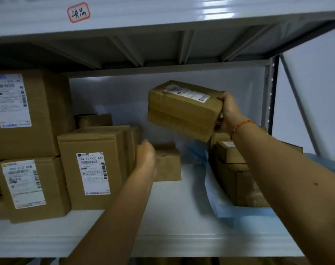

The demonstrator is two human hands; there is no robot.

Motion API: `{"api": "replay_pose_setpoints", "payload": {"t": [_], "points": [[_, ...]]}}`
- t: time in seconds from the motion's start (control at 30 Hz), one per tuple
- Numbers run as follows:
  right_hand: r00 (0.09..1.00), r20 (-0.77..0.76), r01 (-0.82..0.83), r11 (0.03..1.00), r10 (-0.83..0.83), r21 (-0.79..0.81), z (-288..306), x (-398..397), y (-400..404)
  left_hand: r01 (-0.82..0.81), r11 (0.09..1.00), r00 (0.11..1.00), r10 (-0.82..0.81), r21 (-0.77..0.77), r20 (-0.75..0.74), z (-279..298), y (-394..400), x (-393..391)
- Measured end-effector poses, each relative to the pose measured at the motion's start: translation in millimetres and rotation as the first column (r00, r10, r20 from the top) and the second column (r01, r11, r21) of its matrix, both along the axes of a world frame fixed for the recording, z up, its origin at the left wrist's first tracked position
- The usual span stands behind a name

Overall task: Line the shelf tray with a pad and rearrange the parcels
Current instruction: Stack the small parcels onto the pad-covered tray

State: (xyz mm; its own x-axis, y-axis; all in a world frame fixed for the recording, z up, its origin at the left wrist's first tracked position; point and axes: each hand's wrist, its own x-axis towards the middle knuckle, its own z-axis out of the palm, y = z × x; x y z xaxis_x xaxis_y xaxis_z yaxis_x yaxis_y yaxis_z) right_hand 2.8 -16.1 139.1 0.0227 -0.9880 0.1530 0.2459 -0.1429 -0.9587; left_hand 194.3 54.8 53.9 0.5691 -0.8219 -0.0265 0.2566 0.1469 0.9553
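R hand [227,113] grips taped brown parcel [183,109], white label, tilted.

Brown cardboard parcel [183,111] in the air: white label with black print on top. Brown cardboard boxes stacked at left [28,115]: same white labels, black barcodes. Pale blue thin pad [239,212] on the white metal shelf tray [162,217]. Orange-red string bracelet [241,125] on the wrist. White sticker with red border [78,12], black handwriting.
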Motion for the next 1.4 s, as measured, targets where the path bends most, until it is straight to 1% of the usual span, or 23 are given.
{"api": "replay_pose_setpoints", "payload": {"t": [0.17,0.27,0.33,0.43,0.5,0.57,0.63,0.73,0.8,0.87,0.9,0.97,1.07,1.13,1.17,1.27,1.4], "points": [[0.997,-0.05,-0.059,0.994,0.064,0.097,-3.1,-20.9,1.6,0.052,0.993,0.995,-0.061,-0.108,-0.084,6.1,10.1,-23.0],[0.994,-0.073,-0.081,0.993,0.087,0.082,-4.9,-36.7,3.2,0.029,0.977,0.991,-0.055,-0.21,-0.122,14.6,19.0,-36.6],[0.993,-0.049,-0.103,0.993,0.106,0.054,-5.5,-46.0,4.3,0.01,0.962,0.991,-0.046,-0.274,-0.125,19.0,24.0,-44.0],[0.986,0.014,-0.167,0.984,0.169,-0.057,-6.5,-58.8,4.3,0.017,0.945,0.995,-0.05,-0.327,-0.091,21.5,31.3,-57.3],[0.983,0.037,-0.173,0.977,0.179,-0.124,-5.7,-67.2,4.3,0.062,0.938,0.997,-0.076,-0.341,-0.029,23.1,33.9,-66.3],[0.986,0.024,-0.162,0.974,0.167,-0.159,-4.4,-77.4,6.2,0.112,0.932,0.993,-0.12,-0.346,-0.001,24.4,35.2,-75.4],[0.984,-0.028,-0.18,0.97,0.178,-0.162,-4.0,-89.2,6.7,0.149,0.923,0.985,-0.17,-0.356,-0.029,26.9,34.3,-83.2],[0.968,-0.187,-0.194,0.969,0.165,-0.152,-3.2,-111.7,4.8,0.174,0.904,0.974,-0.216,-0.391,-0.064,32.3,30.1,-95.5],[0.956,-0.278,-0.135,0.982,0.094,-0.135,0.0,-125.9,8.4,0.179,0.887,0.971,-0.229,-0.425,-0.069,36.9,24.4,-102.8],[0.951,-0.304,-0.081,0.993,0.051,-0.087,2.5,-139.8,10.4,0.2,0.865,0.963,-0.261,-0.461,-0.072,41.1,17.6,-111.4],[0.959,-0.28,-0.067,0.996,0.048,-0.058,3.3,-146.9,11.2,0.218,0.849,0.953,-0.292,-0.482,-0.084,42.9,13.4,-116.6],[0.987,-0.157,-0.043,0.999,0.041,-0.009,3.4,-157.2,11.3,0.272,0.817,0.928,-0.363,-0.508,-0.086,46.7,7.2,-127.8],[0.995,0.103,-0.013,0.999,0.009,0.038,-0.7,-166.8,10.8,0.383,0.798,0.907,-0.421,-0.464,0.025,48.8,2.6,-146.5],[0.981,0.188,0.041,0.998,-0.051,0.055,-3.1,-173.9,7.7,0.412,0.814,0.907,-0.408,-0.409,0.102,47.2,-1.9,-156.6],[0.977,0.189,0.084,0.994,-0.094,0.064,-5.0,-178.4,3.5,0.415,0.824,0.909,-0.398,-0.385,0.128,45.5,-4.8,-160.8],[0.972,0.117,0.196,0.979,-0.202,0.065,-11.0,-185.7,-4.8,0.399,0.851,0.917,-0.36,-0.342,0.173,40.8,-10.5,-166.3],[0.973,0.072,0.214,0.972,-0.221,0.098,-14.7,-184.9,-24.7,0.376,0.867,0.924,-0.323,-0.328,0.204,36.6,-19.1,-170.6]]}}
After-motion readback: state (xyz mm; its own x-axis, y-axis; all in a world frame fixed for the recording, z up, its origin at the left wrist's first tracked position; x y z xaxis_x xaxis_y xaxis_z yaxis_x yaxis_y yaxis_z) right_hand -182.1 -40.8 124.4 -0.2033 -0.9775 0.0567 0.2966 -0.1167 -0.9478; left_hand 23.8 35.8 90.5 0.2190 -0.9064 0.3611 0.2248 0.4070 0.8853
